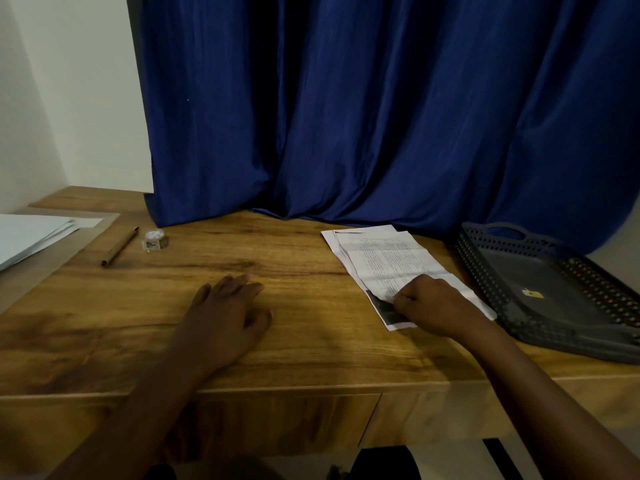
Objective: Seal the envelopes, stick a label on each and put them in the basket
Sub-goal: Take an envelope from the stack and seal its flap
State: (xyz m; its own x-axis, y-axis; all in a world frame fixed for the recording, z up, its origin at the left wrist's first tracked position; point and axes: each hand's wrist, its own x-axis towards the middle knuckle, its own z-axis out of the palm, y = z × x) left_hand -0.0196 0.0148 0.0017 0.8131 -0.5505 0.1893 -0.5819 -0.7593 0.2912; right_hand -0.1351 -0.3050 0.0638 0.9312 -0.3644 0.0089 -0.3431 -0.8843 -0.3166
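Note:
A small stack of folded printed papers [384, 259] lies on the wooden desk [284, 258] right of centre. My right hand [429, 303] rests on its near end, fingers curled and pinching the top sheet's edge. My left hand [230, 306] lies flat on the bare wood, fingers relaxed, holding nothing. A dark grey perforated plastic basket [485, 268] sits at the desk's right edge, beside the papers. White envelopes or sheets [31, 233] are stacked at the far left.
A brown pen [119, 247] and a small roll of tape [155, 240] lie at the left back of the desk. A blue curtain [381, 116] hangs along the back edge. A small yellow sticker [533, 293] sits inside the basket.

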